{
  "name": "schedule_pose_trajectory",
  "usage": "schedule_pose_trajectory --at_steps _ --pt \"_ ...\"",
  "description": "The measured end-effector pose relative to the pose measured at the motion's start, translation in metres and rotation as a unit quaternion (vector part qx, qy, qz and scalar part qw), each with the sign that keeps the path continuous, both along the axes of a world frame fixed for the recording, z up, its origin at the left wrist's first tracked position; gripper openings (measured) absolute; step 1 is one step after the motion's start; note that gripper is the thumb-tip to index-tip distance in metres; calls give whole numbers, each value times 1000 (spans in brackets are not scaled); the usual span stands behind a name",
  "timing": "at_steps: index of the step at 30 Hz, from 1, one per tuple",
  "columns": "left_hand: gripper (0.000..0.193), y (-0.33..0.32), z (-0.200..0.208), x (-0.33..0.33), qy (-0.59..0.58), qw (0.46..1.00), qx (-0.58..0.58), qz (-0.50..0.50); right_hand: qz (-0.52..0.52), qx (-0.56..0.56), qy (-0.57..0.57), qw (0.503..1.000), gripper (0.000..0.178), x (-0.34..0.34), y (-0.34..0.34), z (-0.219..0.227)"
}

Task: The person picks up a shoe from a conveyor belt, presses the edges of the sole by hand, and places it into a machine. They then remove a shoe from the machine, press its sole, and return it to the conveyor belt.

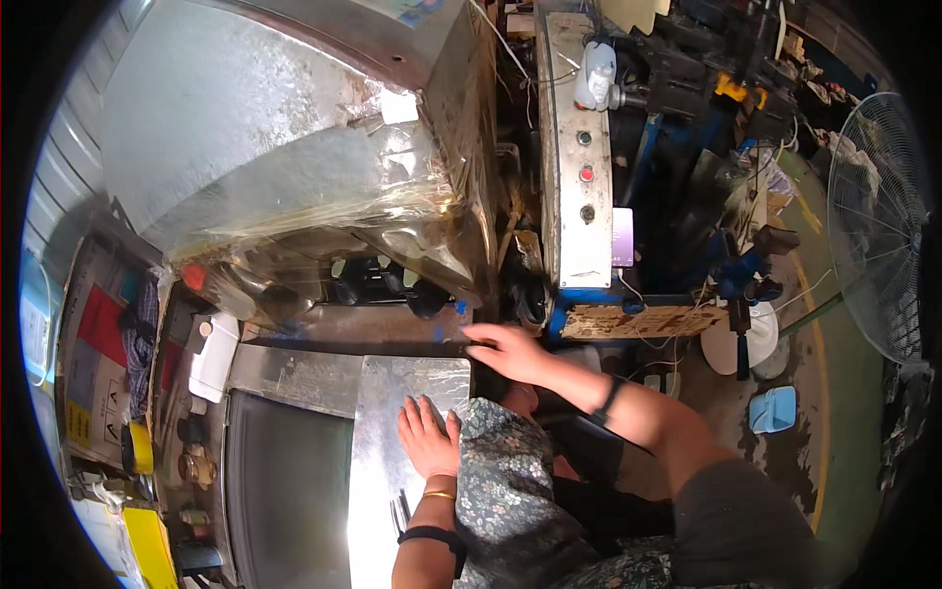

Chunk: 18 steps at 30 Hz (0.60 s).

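Observation:
My left hand (pixel 429 442) lies flat on a shiny metal plate (pixel 392 383), fingers spread and nothing in them. The plate borders a dark belt-like surface (pixel 289 491). My right hand (pixel 508 353) reaches left across my body to the corner of the machine's metal ledge (pixel 392 324). Its fingers point left with the tips a little apart, and I see nothing between them. Whether they touch the ledge I cannot tell. Above the ledge stands a large metal machine housing (pixel 255 108) covered in clear plastic film, with dark parts (pixel 378 280) in its lower opening.
A control panel (pixel 579 236) with several buttons stands to the right of the housing. A large fan (pixel 883 231), a white round base (pixel 736 339) and a light-blue basin (pixel 772 409) are farther right. On the left are a white bottle (pixel 214 358) and a yellow tape roll (pixel 140 449).

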<state>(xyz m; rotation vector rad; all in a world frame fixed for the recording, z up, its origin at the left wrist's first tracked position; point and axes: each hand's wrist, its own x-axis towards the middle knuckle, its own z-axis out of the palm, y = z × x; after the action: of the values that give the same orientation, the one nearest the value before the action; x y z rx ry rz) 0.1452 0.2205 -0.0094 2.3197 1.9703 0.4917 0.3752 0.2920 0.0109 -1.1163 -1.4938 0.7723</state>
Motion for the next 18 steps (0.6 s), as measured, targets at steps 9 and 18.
schedule_pose_trajectory --at_steps 9,18 --pt "66 8 -15 -2 11 1000 8 -7 -360 9 -302 883 27 226 -259 97" --pt "79 18 -10 -12 65 986 -152 -26 -411 -294 -228 832 56 315 -279 9"
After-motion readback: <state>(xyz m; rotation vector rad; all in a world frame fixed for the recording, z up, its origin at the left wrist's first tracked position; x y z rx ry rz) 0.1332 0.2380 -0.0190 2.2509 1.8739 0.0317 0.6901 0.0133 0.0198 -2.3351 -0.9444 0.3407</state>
